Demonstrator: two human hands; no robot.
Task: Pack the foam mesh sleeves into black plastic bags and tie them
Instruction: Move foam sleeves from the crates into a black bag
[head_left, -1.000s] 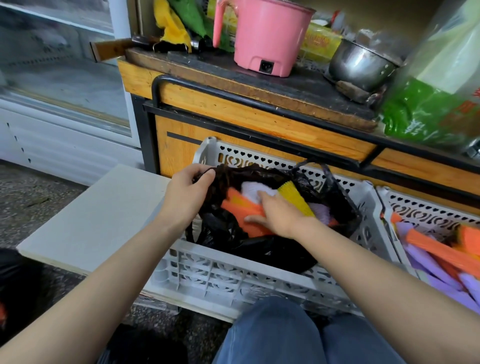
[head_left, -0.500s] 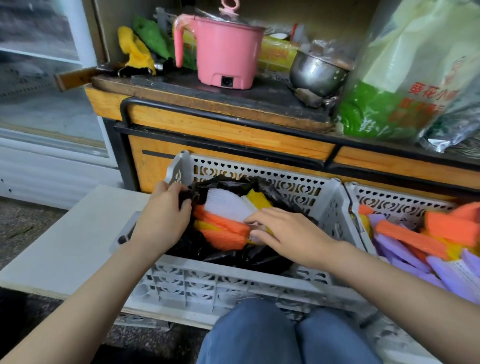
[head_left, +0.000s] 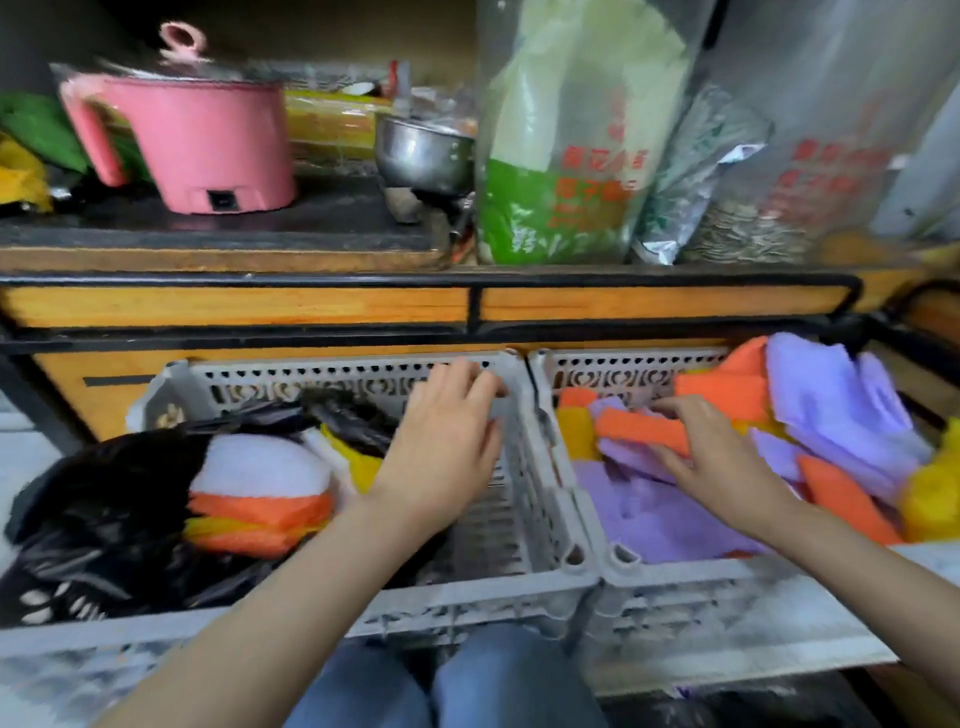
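A black plastic bag (head_left: 104, 519) lies open in the left grey crate (head_left: 524, 519), holding white, orange and yellow foam mesh sleeves (head_left: 260, 493). My left hand (head_left: 447, 447) hovers over the right part of that crate, fingers relaxed near the far rim, holding nothing. The right grey crate (head_left: 649, 577) is full of loose purple, orange and yellow sleeves (head_left: 841, 410). My right hand (head_left: 711, 457) reaches into it and pinches an orange sleeve (head_left: 639, 431) on top of the pile.
Behind the crates runs a wooden bench with a black metal rail (head_left: 467, 306). On it stand a pink electric pot (head_left: 208, 140), a steel bowl (head_left: 426, 156) and tall plastic bags of goods (head_left: 566, 145). My knees in jeans (head_left: 447, 686) are below the crates.
The view swung right. My left hand let go of the bag's rim and moved right over the crate. My right hand left the bag and took hold of an orange sleeve in the right crate.
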